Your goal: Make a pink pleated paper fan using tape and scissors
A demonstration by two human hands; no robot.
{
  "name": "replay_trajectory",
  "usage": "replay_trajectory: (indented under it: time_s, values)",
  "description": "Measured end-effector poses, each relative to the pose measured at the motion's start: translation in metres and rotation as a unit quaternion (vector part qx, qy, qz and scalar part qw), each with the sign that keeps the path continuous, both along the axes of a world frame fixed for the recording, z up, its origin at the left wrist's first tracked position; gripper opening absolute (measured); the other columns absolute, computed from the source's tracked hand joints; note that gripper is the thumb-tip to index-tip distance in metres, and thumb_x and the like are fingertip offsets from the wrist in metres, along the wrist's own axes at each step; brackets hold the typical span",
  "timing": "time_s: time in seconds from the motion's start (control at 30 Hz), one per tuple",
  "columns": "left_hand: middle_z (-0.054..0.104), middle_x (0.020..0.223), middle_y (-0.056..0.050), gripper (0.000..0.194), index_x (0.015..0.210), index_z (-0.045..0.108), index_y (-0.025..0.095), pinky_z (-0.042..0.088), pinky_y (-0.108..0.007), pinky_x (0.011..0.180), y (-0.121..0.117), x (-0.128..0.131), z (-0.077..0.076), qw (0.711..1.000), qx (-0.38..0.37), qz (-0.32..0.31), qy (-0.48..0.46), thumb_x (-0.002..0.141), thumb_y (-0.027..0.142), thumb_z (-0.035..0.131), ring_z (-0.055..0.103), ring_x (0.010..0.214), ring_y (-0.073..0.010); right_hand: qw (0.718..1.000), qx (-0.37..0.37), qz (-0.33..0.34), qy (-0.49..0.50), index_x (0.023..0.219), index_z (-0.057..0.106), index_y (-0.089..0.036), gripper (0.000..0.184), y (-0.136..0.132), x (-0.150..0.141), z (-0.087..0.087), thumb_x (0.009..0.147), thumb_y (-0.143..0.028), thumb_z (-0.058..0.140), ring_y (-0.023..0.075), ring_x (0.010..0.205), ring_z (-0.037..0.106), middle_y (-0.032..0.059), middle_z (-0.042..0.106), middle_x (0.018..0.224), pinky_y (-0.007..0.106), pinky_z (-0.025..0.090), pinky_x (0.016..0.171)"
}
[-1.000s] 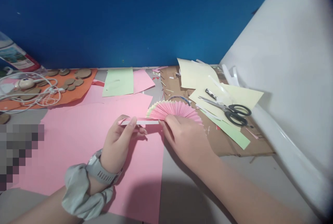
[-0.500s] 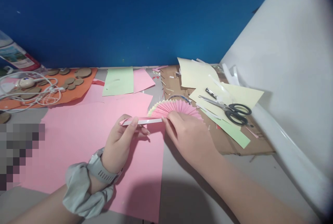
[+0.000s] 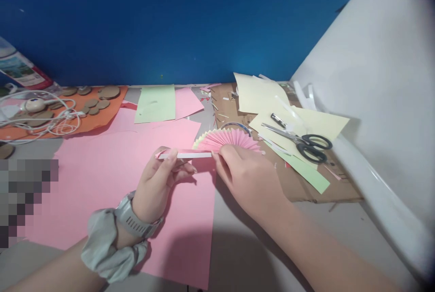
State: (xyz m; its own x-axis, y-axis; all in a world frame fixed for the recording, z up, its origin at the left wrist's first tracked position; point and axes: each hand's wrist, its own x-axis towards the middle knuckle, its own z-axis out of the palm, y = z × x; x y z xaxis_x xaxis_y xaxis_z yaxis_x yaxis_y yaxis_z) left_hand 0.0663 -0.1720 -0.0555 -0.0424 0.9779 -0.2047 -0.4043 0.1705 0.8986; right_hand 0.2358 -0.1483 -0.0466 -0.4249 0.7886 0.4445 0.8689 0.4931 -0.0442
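Between my two hands stretches a narrow pink paper strip with a white band (image 3: 195, 155) along its near side. My left hand (image 3: 161, 176) pinches its left end, thumb on top, the other fingers curled beneath. The right end sits in the closed fingertips of my right hand (image 3: 246, 172). Just behind the strip lies a pleated pink paper fan (image 3: 231, 140) with a pale yellow pleated edge (image 3: 202, 139); my right hand covers part of it. Underneath, a large pink paper sheet (image 3: 112, 183) is spread on the grey table.
Black-handled scissors (image 3: 311, 142) rest on cream paper (image 3: 326, 122) over cardboard (image 3: 299, 192) at the right, beside a green paper strip (image 3: 311, 176). A green sheet (image 3: 156, 104) lies behind. At left are white earphone cables (image 3: 68, 122), cardboard discs (image 3: 108, 92) and a bottle (image 3: 22, 68).
Both hands keep hold of the strip, which has levelled slightly as its left end rose a little. The view has shifted slightly; nothing else has visibly moved.
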Motion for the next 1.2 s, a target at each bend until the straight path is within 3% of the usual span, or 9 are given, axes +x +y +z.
replay_trajectory:
  time_s: [0.1, 0.23, 0.37, 0.5, 0.63, 0.77, 0.9, 1.07, 1.2]
  values:
    - [0.061, 0.067, 0.001, 0.014, 0.089, 0.047, 0.020, 0.055, -0.035, 0.056, 0.001, -0.001, -0.001, 1.000, 0.004, 0.017, -0.003, 0.085, 0.032, 0.052, 0.061, 0.061, -0.0151, 0.999, -0.014, 0.020, 0.027, 0.068, 0.051, -0.018, 0.027, -0.001, 0.000, 0.000, 0.091, -0.024, 0.038, 0.0129, 0.051, 0.042, -0.0009, 0.049, 0.055, 0.028, 0.024, 0.052]
    - [0.062, 0.069, -0.003, 0.033, 0.112, 0.051, 0.018, 0.053, -0.029, 0.056, 0.001, -0.002, -0.005, 1.000, 0.007, 0.011, 0.012, 0.088, 0.040, 0.047, 0.059, 0.063, -0.0145, 0.991, -0.079, 0.068, 0.086, 0.069, 0.049, -0.017, 0.025, -0.003, -0.001, 0.004, 0.091, -0.023, 0.038, 0.0123, 0.056, 0.044, -0.0006, 0.050, 0.060, 0.026, 0.028, 0.055]
    - [0.065, 0.100, -0.010, 0.041, 0.107, 0.060, 0.015, 0.051, -0.028, 0.069, -0.001, 0.000, -0.008, 0.998, 0.027, -0.039, 0.049, 0.089, 0.046, 0.041, 0.061, 0.077, -0.0153, 0.969, -0.150, 0.113, 0.158, 0.068, 0.044, -0.018, 0.024, -0.004, -0.003, 0.009, 0.090, -0.028, 0.043, 0.0108, 0.056, 0.044, -0.0015, 0.051, 0.063, 0.025, 0.030, 0.054]
    - [0.064, 0.113, -0.009, 0.030, 0.106, 0.063, 0.018, 0.049, -0.031, 0.084, -0.002, 0.003, -0.005, 0.985, 0.033, -0.072, 0.154, 0.082, 0.035, 0.058, 0.059, 0.102, -0.0220, 0.936, -0.231, 0.155, 0.215, 0.072, 0.045, -0.019, 0.021, -0.005, -0.003, 0.012, 0.092, -0.024, 0.040, 0.0109, 0.064, 0.051, -0.0009, 0.054, 0.069, 0.023, 0.035, 0.059]
    - [0.069, 0.100, -0.009, 0.027, 0.098, 0.069, 0.016, 0.043, -0.031, 0.093, 0.000, 0.003, -0.002, 0.968, 0.056, -0.068, 0.237, 0.085, 0.035, 0.053, 0.059, 0.104, -0.0221, 0.919, -0.269, 0.125, 0.259, 0.071, 0.041, -0.020, 0.021, -0.008, -0.004, 0.009, 0.090, -0.028, 0.045, 0.0104, 0.066, 0.053, -0.0014, 0.058, 0.074, 0.023, 0.036, 0.058]
    - [0.070, 0.089, -0.008, 0.032, 0.090, 0.071, 0.016, 0.046, -0.030, 0.085, 0.000, 0.002, -0.002, 0.959, 0.042, -0.061, 0.272, 0.087, 0.040, 0.049, 0.062, 0.091, -0.0205, 0.932, -0.242, 0.062, 0.264, 0.069, 0.044, -0.020, 0.022, -0.009, -0.007, 0.003, 0.089, -0.027, 0.048, 0.0095, 0.058, 0.050, -0.0041, 0.055, 0.064, 0.023, 0.033, 0.053]
    - [0.065, 0.069, -0.005, 0.036, 0.082, 0.069, 0.013, 0.049, -0.031, 0.075, -0.003, 0.006, -0.006, 0.980, -0.004, -0.035, 0.194, 0.085, 0.043, 0.050, 0.061, 0.073, -0.0178, 0.956, -0.168, 0.042, 0.235, 0.064, 0.043, -0.020, 0.024, -0.009, -0.011, 0.000, 0.087, -0.025, 0.049, 0.0097, 0.055, 0.046, -0.0045, 0.050, 0.058, 0.024, 0.031, 0.054]
    - [0.064, 0.074, -0.005, 0.034, 0.100, 0.066, 0.013, 0.051, -0.030, 0.073, -0.007, 0.015, -0.006, 0.998, -0.059, 0.001, -0.009, 0.081, 0.041, 0.058, 0.061, 0.073, -0.0153, 0.976, -0.082, 0.067, 0.190, 0.068, 0.047, -0.019, 0.020, -0.005, -0.011, 0.000, 0.087, -0.022, 0.049, 0.0133, 0.068, 0.048, -0.0010, 0.055, 0.066, 0.027, 0.033, 0.066]
    - [0.062, 0.072, -0.003, 0.031, 0.097, 0.066, 0.014, 0.052, -0.028, 0.074, -0.009, 0.018, -0.005, 0.995, -0.078, 0.011, -0.056, 0.079, 0.039, 0.061, 0.061, 0.073, -0.0137, 0.980, -0.064, 0.073, 0.175, 0.067, 0.047, -0.019, 0.021, -0.003, -0.010, -0.002, 0.088, -0.023, 0.048, 0.0139, 0.071, 0.049, -0.0006, 0.057, 0.068, 0.029, 0.032, 0.070]
